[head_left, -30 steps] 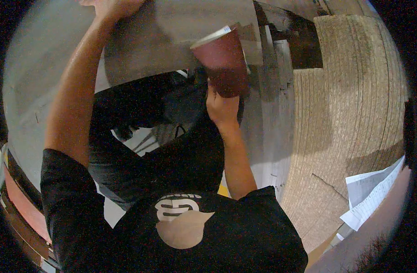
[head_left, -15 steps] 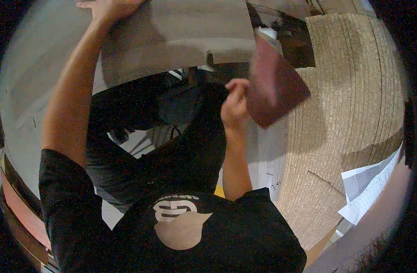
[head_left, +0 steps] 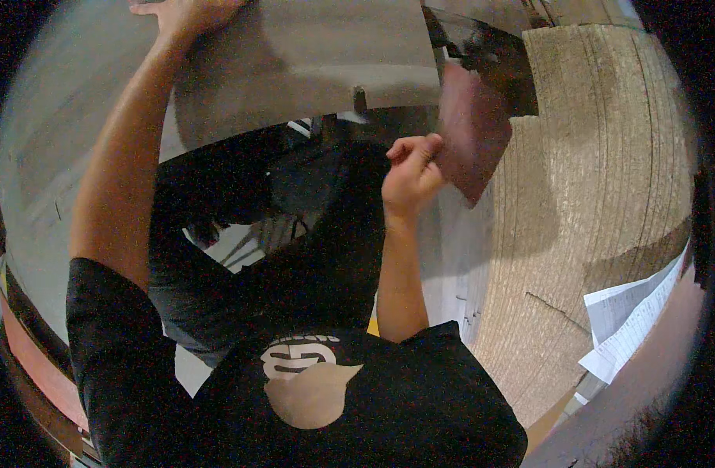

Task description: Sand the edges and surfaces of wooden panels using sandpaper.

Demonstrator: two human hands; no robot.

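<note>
My left hand [head_left: 197, 12] lies at the top edge of the view on a broad grey panel [head_left: 318, 58], partly cut off. A finger or thumb of it stretches out to the left, and it appears to hold nothing. In front of my body, right of the middle, my right hand [head_left: 412, 175] is closed with the thumb up. It grips the edge of a reddish-brown sheet [head_left: 474, 132], perhaps sandpaper, which slants up and away to the right. The sheet is a little blurred, and its pinched edge is partly hidden by the fingers.
Long ribbed light-brown boards or sheets [head_left: 599, 148] fill the right side. White printed papers [head_left: 626, 320] lie at their right edge. Beyond the reddish-brown sheet is a dark gap [head_left: 498, 62] with unclear things in it. My legs [head_left: 318, 242] are below the panel's near edge.
The reddish-brown sheet has swung left and turned, so it looks narrower. My right hand has turned slightly, showing its thumb. My left hand has stayed on the panel.
</note>
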